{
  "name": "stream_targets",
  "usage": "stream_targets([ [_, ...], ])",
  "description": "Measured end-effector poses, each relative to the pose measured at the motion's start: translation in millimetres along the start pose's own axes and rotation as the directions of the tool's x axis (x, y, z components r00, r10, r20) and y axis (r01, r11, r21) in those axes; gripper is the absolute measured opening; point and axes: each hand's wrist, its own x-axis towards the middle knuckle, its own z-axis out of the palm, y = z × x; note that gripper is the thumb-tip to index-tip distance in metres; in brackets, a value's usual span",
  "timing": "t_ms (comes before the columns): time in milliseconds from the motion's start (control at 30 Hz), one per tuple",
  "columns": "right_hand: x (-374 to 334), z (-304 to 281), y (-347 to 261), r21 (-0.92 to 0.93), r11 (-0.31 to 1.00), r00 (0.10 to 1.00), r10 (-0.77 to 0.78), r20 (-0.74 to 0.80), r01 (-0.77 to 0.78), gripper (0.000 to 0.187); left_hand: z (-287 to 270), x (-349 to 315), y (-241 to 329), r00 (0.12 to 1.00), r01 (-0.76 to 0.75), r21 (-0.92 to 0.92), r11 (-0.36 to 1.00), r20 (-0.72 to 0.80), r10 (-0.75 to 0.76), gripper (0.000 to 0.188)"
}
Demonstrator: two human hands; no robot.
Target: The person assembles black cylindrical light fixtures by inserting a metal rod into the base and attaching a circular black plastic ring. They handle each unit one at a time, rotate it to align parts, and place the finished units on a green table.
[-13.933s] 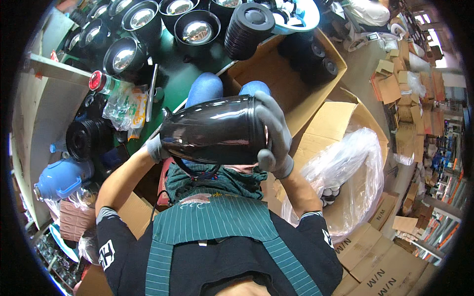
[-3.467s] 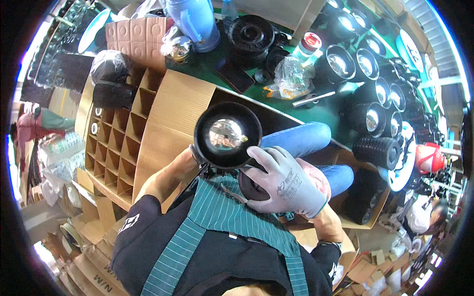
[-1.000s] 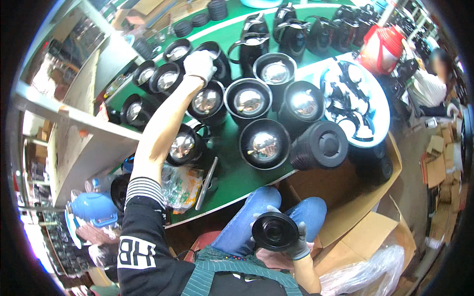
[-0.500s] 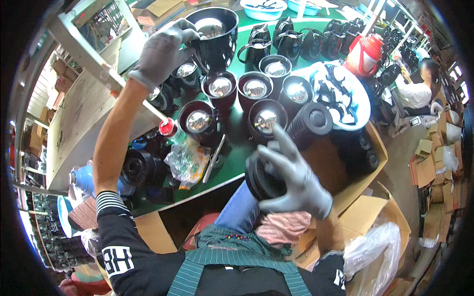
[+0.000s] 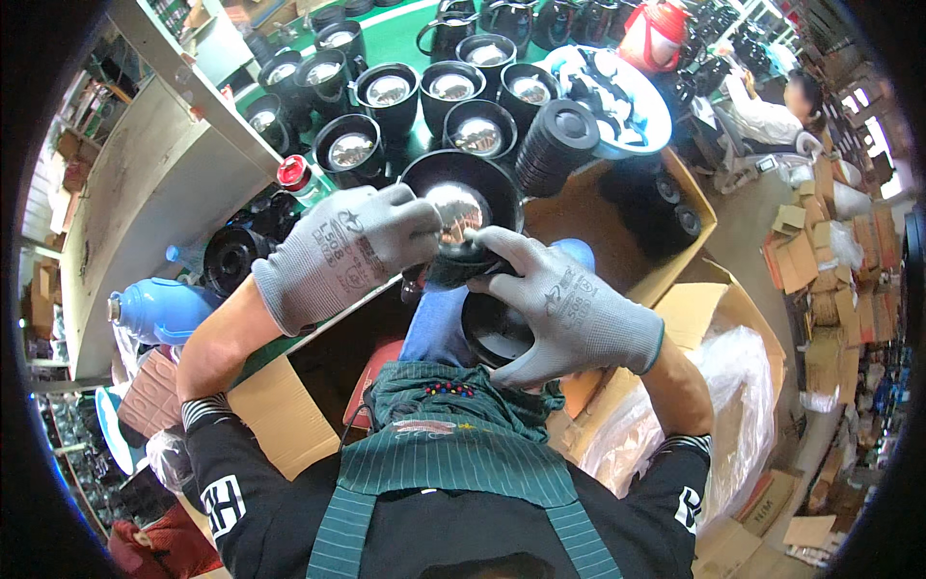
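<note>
Both hands wear grey knit gloves. My left hand (image 5: 359, 249) grips the left rim of a black jug body (image 5: 502, 183), with a shiny silver dome showing inside its open end. It is held tilted over my lap at the table's edge. My right hand (image 5: 569, 307) holds a round black disc-shaped part (image 5: 495, 328) against its palm, just below the jug. Thumb and fingers wrap its side, and the forefinger reaches up to the jug's near rim. Behind the jug, several similar black bodies (image 5: 451, 87) stand with silver domes facing up.
A stack of black ribbed discs (image 5: 558, 145) stands beside a white-blue basin (image 5: 666, 111) of small parts. At the right lies an open cardboard box (image 5: 690, 236) with black parts. A red bottle cap (image 5: 293, 173), blue flask (image 5: 164, 311) and red jug (image 5: 652, 39) are nearby. Another person sits at right.
My left hand has brought the black jug from the far left of the table down toward my lap. My right hand has turned, bringing the black disc close to the jug.
</note>
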Motion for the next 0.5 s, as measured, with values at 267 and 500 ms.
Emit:
stream_targets([
  [267, -26, 32, -18, 0.134, 0.990, 0.992, 0.066, -0.108, -0.051, 0.089, 86, -57, -4, 0.728, 0.190, -0.459, 0.868, -0.527, -0.438, 0.058],
  [500, -15, 16, -46, 0.227, 0.971, 0.996, 0.084, -0.017, -0.078, 0.102, 244, -102, 18, 0.636, 0.207, -0.967, 0.151, 0.016, -0.772, 0.084],
])
